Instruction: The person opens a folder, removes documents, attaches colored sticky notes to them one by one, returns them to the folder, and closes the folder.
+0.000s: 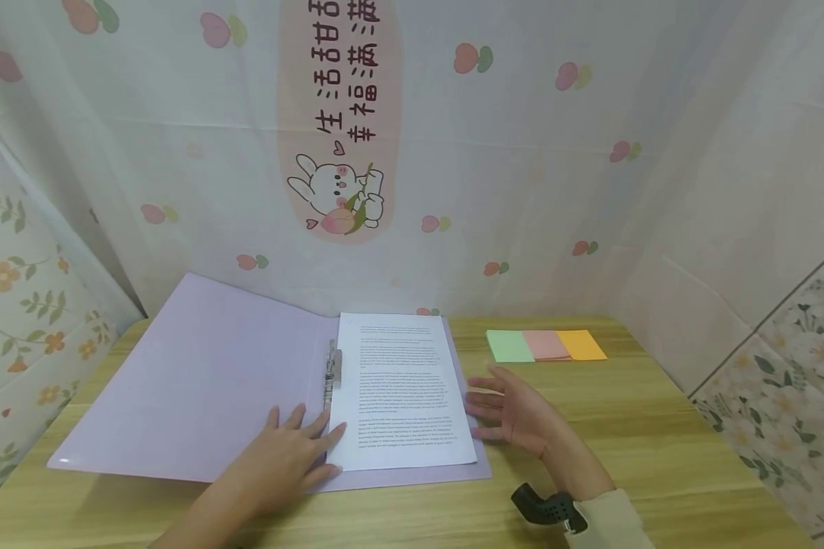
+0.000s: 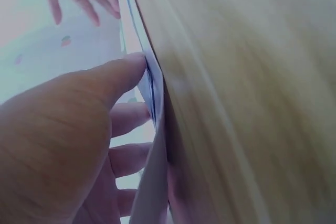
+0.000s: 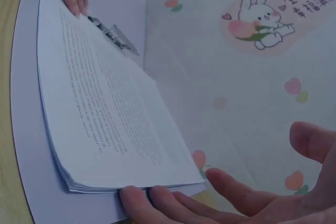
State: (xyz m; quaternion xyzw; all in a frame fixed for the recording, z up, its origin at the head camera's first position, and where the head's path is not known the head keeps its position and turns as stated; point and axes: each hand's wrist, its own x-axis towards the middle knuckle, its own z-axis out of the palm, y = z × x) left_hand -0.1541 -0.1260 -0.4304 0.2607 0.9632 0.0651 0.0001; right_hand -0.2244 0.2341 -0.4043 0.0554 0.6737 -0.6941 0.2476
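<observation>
A purple folder [image 1: 233, 381] lies spread on the table, its left cover raised at a slant. On its right side rests a stack of printed paper [image 1: 405, 396]. Near the fold sits a metal clip [image 1: 333, 370]. My left hand [image 1: 284, 457] rests with spread fingers over the fold and the lower left edge of the paper. At the paper's right edge is my right hand [image 1: 515, 412], fingers extended toward the stack; in the right wrist view the fingertips [image 3: 134, 200] meet the paper's edge.
Green, pink and orange sticky notes [image 1: 545, 345] lie in a row at the back right of the wooden table [image 1: 632, 427]. A patterned curtain [image 1: 522, 168] hangs behind the table. A black strap device [image 1: 548, 507] is on my right wrist.
</observation>
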